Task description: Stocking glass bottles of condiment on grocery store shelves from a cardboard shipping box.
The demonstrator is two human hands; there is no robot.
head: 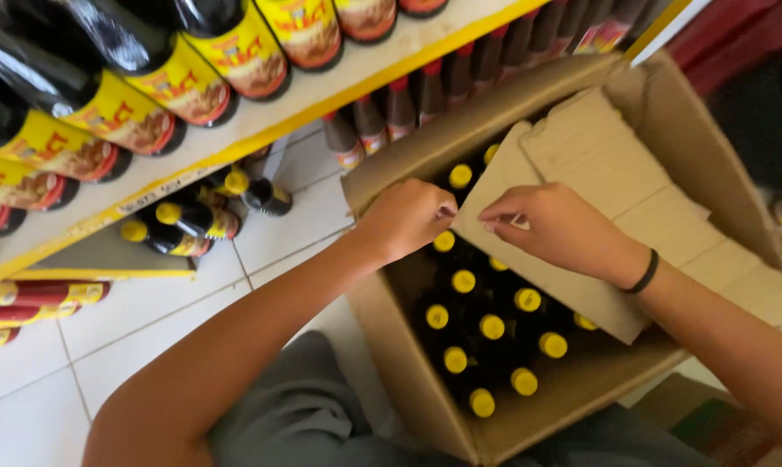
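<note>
An open cardboard box (408, 363) stands on the floor, filled with several dark bottles with yellow caps (492, 327). A cardboard divider sheet (573, 285) lies tilted over the bottles. My left hand (407, 216) is curled at the sheet's left edge, over the bottles. My right hand (551, 227), with a black band on its wrist, rests on the sheet with fingertips pinching its edge near the left hand. Whether the left hand grips the sheet or a bottle is hidden.
A yellow-edged shelf (235, 130) at upper left carries large dark bottles with yellow labels (192, 82). Small yellow-capped bottles (192, 220) lie on a lower shelf. Red-capped bottles (400, 104) stand behind the box. White floor tiles (149, 320) lie at left.
</note>
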